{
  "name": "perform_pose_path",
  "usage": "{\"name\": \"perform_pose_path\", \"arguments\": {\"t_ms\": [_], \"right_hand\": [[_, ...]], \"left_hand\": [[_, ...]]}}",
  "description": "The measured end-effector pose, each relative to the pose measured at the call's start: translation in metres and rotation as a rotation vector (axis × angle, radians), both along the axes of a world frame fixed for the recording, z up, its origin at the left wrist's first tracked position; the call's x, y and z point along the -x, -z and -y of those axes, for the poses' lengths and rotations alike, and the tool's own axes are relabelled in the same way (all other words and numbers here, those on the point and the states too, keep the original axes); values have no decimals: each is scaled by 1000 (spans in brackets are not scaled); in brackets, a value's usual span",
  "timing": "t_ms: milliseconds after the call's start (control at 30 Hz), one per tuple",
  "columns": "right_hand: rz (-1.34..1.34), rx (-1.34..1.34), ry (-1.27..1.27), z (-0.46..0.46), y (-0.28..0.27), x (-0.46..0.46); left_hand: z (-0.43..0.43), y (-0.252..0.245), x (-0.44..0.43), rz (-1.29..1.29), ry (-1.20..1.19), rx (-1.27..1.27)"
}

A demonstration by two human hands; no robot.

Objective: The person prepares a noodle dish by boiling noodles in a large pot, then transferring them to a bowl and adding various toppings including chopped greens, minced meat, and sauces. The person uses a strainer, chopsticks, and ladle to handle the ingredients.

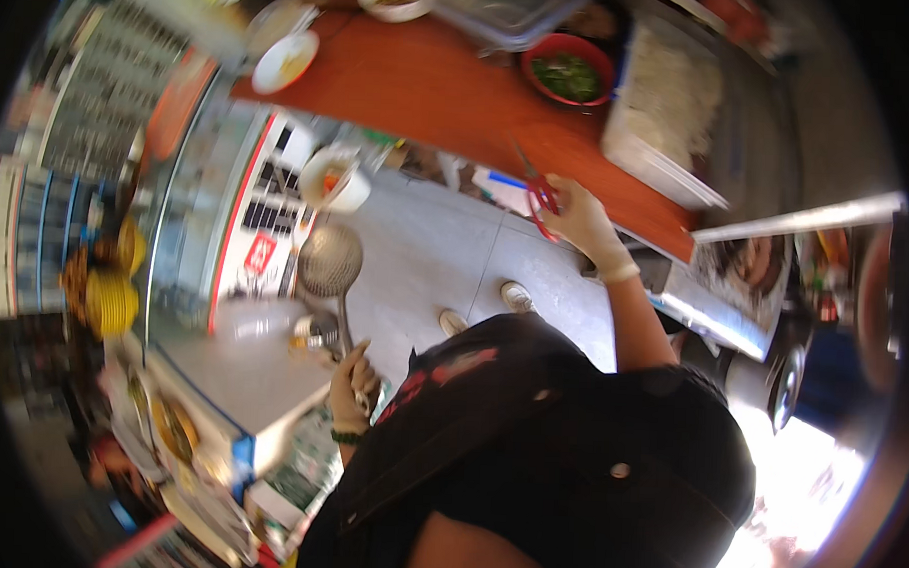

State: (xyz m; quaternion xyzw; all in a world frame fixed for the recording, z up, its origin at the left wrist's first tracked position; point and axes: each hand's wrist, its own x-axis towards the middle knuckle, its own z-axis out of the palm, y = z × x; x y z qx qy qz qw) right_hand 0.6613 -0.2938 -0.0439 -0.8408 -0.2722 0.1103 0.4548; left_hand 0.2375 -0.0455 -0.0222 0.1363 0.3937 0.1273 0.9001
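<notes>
In my left hand (355, 389) is the handle of a perforated metal ladle (330, 262), its bowl raised above the floor. A dark green beaded bracelet circles that wrist. Red-handled scissors (544, 197) are in my right hand (583, 219), which wears a pale glove. Their blades point away from me over the near edge of a reddish-brown counter (424, 80). Beyond them on the counter stands a red bowl (569, 69) of leafy greens. To its right is a white tray (617, 151) of pale food, blurred.
At the counter's left end is a white bowl (285, 62). A white bucket (345, 190) stands below. On my left is a glass-fronted counter (195, 192) with stacked yellow bowls (112, 302) behind it. A metal cooking station (712, 312) is at right.
</notes>
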Motion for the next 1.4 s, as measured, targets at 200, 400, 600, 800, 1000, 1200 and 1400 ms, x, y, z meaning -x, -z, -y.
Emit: {"name": "perform_pose_path", "arguments": {"t_ms": [200,400,600,800,1000,1200,1400], "right_hand": [[-601,41,-178,72,74,47],[-657,290,-69,115,184,31],[-570,708,234,160,269,-4],[-75,775,434,150,338,-52],[194,671,475,128,375,-95],[359,966,714,126,386,-160],[265,350,525,139,380,-167]], "left_hand": [[53,18,-21,-77,-143,83],[125,31,-26,-109,-177,70],[158,60,-12,-261,-77,92],[152,104,9,-403,60,125],[148,133,16,-493,143,204],[150,148,11,-508,224,243],[155,146,-19,-477,260,272]]}}
